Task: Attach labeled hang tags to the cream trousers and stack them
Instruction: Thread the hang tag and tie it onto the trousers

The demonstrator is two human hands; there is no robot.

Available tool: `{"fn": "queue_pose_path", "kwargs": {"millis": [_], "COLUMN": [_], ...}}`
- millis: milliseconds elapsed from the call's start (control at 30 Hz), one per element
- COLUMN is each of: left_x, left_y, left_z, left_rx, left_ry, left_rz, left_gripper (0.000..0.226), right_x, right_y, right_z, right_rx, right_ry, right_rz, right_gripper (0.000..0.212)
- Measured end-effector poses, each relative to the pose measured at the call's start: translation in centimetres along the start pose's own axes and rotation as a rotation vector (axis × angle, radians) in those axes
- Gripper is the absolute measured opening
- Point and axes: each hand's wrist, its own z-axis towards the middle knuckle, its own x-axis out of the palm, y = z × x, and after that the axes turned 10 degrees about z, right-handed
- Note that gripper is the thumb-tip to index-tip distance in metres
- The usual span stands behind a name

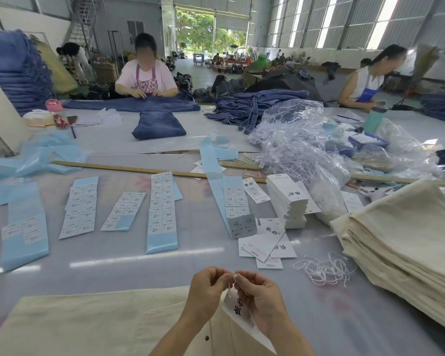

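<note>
**Around the table**

A folded pair of jeans [158, 124] lies mid-table; a heap of denim [257, 105] sits right of it; a wooden ruler [129, 168] runs across; a pink bottle [57, 114] stands far left; a teal bottle [375, 118] stands far right.

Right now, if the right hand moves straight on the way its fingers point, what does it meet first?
Its fingertips point left, so the right hand would meet the left hand almost immediately; both pinch the thin white string between them.
</note>
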Motion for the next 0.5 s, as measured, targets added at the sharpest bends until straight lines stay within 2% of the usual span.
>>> {"fn": "queue_pose_path", "kwargs": {"millis": [300,500], "left_x": [0.19,0.62], "left_y": [0.2,0.38], "left_z": [-0.2,-0.37], "left_rx": [-0.018,-0.026], "left_ry": [-0.023,-0.081], "left_rz": [0.01,0.013], "left_gripper": [0.012,0.011], "right_x": [-0.25,-0.1], "right_y": [-0.26,-0.38], "right_z": [0.02,-0.13], "right_rx": [-0.05,-0.218], "right_ry": [0.006,-0.017], "right_rz": [-0.069,-0.307], "right_gripper": [0.007,0.007]}}
